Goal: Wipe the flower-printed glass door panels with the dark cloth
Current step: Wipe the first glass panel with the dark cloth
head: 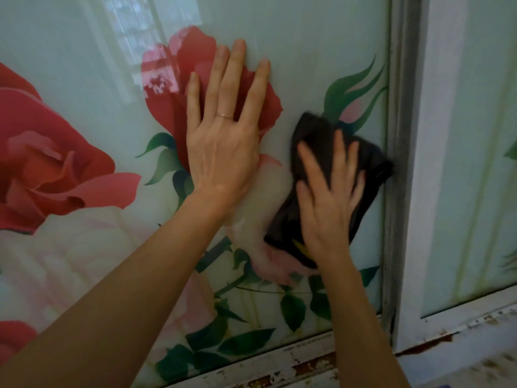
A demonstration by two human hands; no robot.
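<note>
The dark cloth point(372, 166) lies against the flowered glass door panel point(307, 37) beside its frame point(400, 135), its long axis slanting up to the right. The right hand point(327, 203) presses it with straight fingers. The left hand point(223, 152) rests flat on the glass, fingers spread.

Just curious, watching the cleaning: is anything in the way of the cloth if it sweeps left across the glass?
Yes. The left hand lies flat on the glass just left of the cloth, so a leftward sweep would likely meet it. The right hand presses directly on the cloth.
</note>
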